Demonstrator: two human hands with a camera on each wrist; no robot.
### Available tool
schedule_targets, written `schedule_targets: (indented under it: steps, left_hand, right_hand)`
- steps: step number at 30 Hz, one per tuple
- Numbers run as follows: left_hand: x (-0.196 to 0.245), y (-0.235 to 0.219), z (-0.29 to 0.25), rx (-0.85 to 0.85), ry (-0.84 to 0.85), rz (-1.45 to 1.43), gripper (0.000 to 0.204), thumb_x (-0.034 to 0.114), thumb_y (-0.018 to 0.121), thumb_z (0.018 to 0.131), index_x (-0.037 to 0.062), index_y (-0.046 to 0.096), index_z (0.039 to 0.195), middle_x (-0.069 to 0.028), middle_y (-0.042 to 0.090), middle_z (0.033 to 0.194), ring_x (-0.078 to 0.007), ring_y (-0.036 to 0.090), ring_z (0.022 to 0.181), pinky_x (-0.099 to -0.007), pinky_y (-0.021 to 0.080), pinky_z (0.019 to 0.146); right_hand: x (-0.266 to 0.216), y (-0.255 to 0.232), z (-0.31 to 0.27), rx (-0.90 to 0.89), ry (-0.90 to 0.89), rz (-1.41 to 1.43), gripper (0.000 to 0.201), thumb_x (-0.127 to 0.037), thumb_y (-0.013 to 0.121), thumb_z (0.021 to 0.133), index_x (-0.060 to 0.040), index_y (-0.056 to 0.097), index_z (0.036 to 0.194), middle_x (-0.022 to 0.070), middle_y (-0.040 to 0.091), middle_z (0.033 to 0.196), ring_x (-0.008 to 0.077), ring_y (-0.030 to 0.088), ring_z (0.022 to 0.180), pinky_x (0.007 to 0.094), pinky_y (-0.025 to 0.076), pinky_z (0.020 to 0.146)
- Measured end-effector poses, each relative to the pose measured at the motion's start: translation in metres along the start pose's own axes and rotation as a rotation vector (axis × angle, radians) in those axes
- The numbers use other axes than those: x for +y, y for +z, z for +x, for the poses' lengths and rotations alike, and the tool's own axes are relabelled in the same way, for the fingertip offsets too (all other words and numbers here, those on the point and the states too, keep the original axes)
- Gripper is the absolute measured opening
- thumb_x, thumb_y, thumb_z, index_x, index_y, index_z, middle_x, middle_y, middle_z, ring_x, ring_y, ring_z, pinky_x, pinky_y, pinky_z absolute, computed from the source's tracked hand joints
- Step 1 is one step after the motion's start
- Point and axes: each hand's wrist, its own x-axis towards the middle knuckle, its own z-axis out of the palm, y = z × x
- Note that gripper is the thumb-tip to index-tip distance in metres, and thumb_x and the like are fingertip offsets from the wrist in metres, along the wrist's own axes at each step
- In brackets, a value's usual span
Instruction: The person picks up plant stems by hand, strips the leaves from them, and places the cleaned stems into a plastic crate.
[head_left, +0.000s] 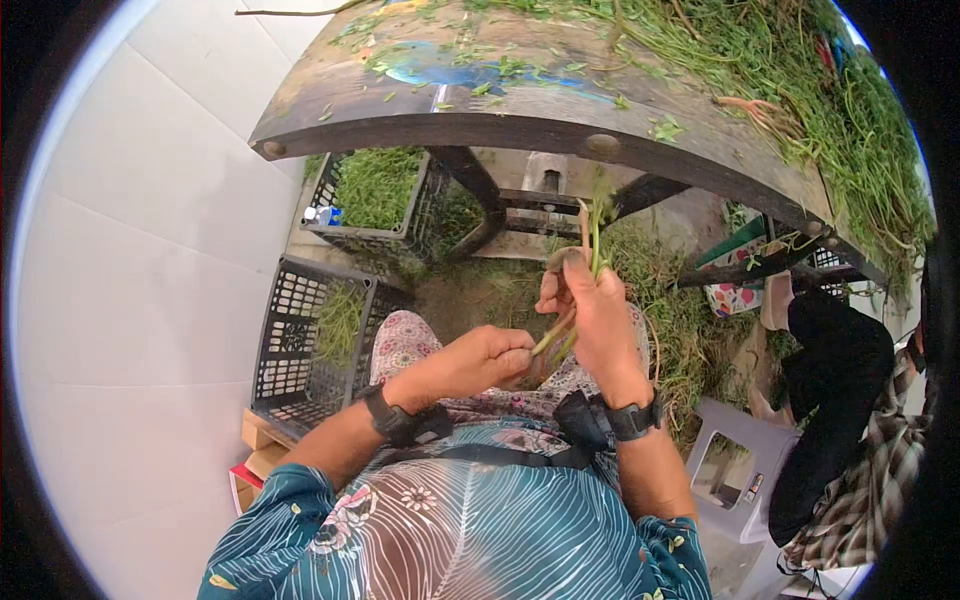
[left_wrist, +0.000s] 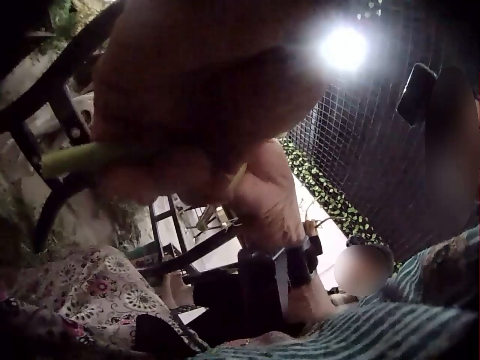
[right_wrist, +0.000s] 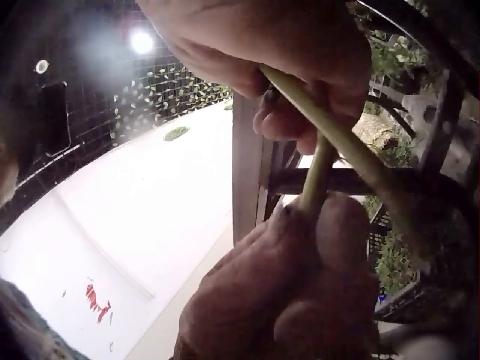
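In the head view, both hands are over the lap on a small bunch of green plant stems (head_left: 555, 338). My left hand (head_left: 485, 356) pinches one stem end between thumb and fingers, lower and to the left. The right hand (head_left: 603, 318) grips the stems higher up, their upper ends poking out above the thumb. In the right wrist view, a thick stem (right_wrist: 341, 139) slants across in front of the right hand (right_wrist: 292, 45), and another runs down into the left hand (right_wrist: 277, 285). A cut green stem end (left_wrist: 71, 160) sticks out of the left hand in the left wrist view.
A worn wooden table (head_left: 560, 100) stands ahead, heaped with greens (head_left: 850, 130) at right. Black crates (head_left: 285, 335) with greens are at left. Loose plants (head_left: 690, 340) cover the floor at right, near a grey stool (head_left: 725, 450) and another person's dark-clothed leg (head_left: 835, 390).
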Motion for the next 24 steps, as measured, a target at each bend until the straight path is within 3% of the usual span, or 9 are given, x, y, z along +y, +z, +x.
schedule_targets:
  steps: [6, 8, 10, 13, 16, 17, 19, 22, 24]
  left_hand:
    - [-0.02, -0.01, 0.003, 0.246, 0.042, 0.209, 0.015, 0.014, 0.048, 0.087, 0.0013, 0.055, 0.084, -0.0025, 0.053, 0.07, -0.0126, 0.05, 0.063, -0.0284, 0.042, 0.059]
    - [-0.047, -0.014, -0.007, 0.281, 0.238, 0.395, 0.017, 0.015, 0.049, 0.088, 0.0026, 0.054, 0.098, -0.0054, 0.055, 0.085, -0.0135, 0.052, 0.08, -0.0291, 0.044, 0.071]
    - [-0.063, -0.011, -0.01, 0.344, 0.251, 0.284, 0.023, 0.016, 0.05, 0.088, 0.0035, 0.053, 0.108, -0.0073, 0.055, 0.098, -0.0149, 0.052, 0.092, -0.03, 0.044, 0.08]
    - [-0.063, -0.016, -0.007, 0.37, 0.109, 0.029, 0.026, 0.016, 0.051, 0.088, 0.0041, 0.049, 0.111, -0.0069, 0.054, 0.105, -0.0162, 0.052, 0.095, -0.0306, 0.044, 0.081]
    - [-0.052, -0.011, 0.001, 0.519, -0.023, -0.289, 0.014, 0.016, 0.055, 0.086, 0.0049, 0.054, 0.094, -0.0014, 0.055, 0.083, -0.013, 0.053, 0.074, -0.0271, 0.045, 0.064]
    - [-0.044, -0.006, 0.003, 0.608, -0.117, -0.518, 0.011, 0.016, 0.056, 0.085, 0.0053, 0.056, 0.086, 0.0006, 0.055, 0.075, -0.0116, 0.054, 0.065, -0.0257, 0.045, 0.057]
    - [-0.018, -0.005, 0.009, 0.501, -0.169, -0.666, 0.011, 0.016, 0.057, 0.086, 0.0057, 0.054, 0.084, 0.0016, 0.052, 0.07, -0.01, 0.052, 0.062, -0.0246, 0.044, 0.055]
    - [-0.01, -0.019, 0.006, 0.14, -0.184, -0.776, 0.017, 0.021, 0.055, 0.088, 0.0033, 0.055, 0.088, 0.0017, 0.049, 0.064, -0.0065, 0.046, 0.056, -0.0229, 0.042, 0.054]
    - [-0.005, -0.013, 0.003, 0.096, -0.086, -0.766, 0.019, 0.02, 0.052, 0.089, 0.0015, 0.055, 0.089, -0.0007, 0.049, 0.064, -0.0082, 0.047, 0.058, -0.0237, 0.043, 0.051]
  right_hand:
    - [-0.004, 0.016, -0.013, -0.098, -0.125, -0.522, 0.02, -0.023, 0.051, 0.089, -0.0045, 0.058, 0.09, 0.0049, 0.056, 0.069, 0.0155, 0.055, 0.06, 0.0283, 0.042, 0.056]
    - [0.018, 0.029, -0.013, -0.197, -0.686, -0.646, 0.016, -0.016, 0.052, 0.084, -0.0038, 0.057, 0.094, 0.0105, 0.058, 0.071, 0.0263, 0.056, 0.061, 0.0321, 0.042, 0.056]
    - [0.036, 0.048, -0.021, -0.356, -0.836, -0.795, 0.014, -0.015, 0.053, 0.074, -0.0017, 0.053, 0.078, 0.0154, 0.061, 0.075, 0.0336, 0.059, 0.062, 0.0445, 0.044, 0.054]
    - [0.031, 0.055, -0.026, -0.293, -0.82, -0.838, 0.015, -0.015, 0.052, 0.078, 0.0, 0.049, 0.079, 0.0162, 0.06, 0.076, 0.0357, 0.058, 0.063, 0.0452, 0.044, 0.054]
    - [0.004, 0.041, -0.022, -0.321, -0.418, -0.563, 0.021, -0.018, 0.048, 0.087, -0.0036, 0.056, 0.1, 0.0155, 0.058, 0.076, 0.0334, 0.056, 0.064, 0.0348, 0.044, 0.056]
    - [0.001, 0.045, -0.022, -0.271, -0.452, -0.434, 0.02, -0.02, 0.049, 0.088, -0.0044, 0.056, 0.099, 0.0089, 0.057, 0.068, 0.0212, 0.052, 0.055, 0.0295, 0.041, 0.05]
    - [-0.009, 0.039, -0.023, -0.253, -0.298, -0.304, 0.02, -0.019, 0.049, 0.088, -0.0036, 0.056, 0.1, 0.0039, 0.054, 0.065, 0.0137, 0.048, 0.054, 0.0264, 0.039, 0.049]
    - [-0.027, 0.016, -0.018, -0.116, -0.256, -0.363, 0.021, -0.016, 0.046, 0.087, 0.0005, 0.056, 0.094, 0.0126, 0.057, 0.063, 0.0222, 0.054, 0.053, 0.0348, 0.043, 0.052]
    - [-0.031, 0.003, -0.018, -0.062, -0.096, -0.169, 0.023, -0.021, 0.045, 0.091, -0.0019, 0.057, 0.089, -0.0012, 0.047, 0.057, 0.0082, 0.042, 0.049, 0.0273, 0.039, 0.047]
